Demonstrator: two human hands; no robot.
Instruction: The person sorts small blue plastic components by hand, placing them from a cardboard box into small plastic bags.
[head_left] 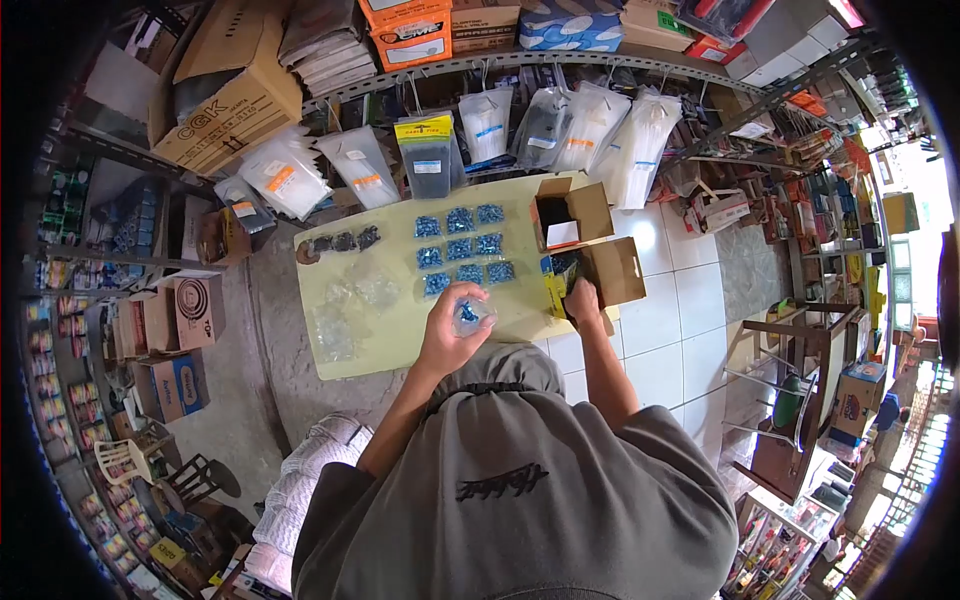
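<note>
My left hand (448, 335) is closed around a small clear plastic bag (476, 322) with a few blue pieces in it, held above the near edge of the pale yellow table (390, 365). My right hand (583, 300) reaches into an open cardboard box (622, 270) with dark contents at the table's right end; the box hides its fingers. Small clear bags of blue pieces (459, 249) lie in three rows on the table. To their left are flat clear plastic bags (335, 330) and a row of small bags of black pieces (343, 242).
A second open box (570, 215) stands behind the first. Packs of cable ties (425, 155) and other plastic packs hang from the shelf along the far edge. Shelves, a CGK carton (230, 115) and a wooden table (800, 400) surround the tiled floor (690, 300).
</note>
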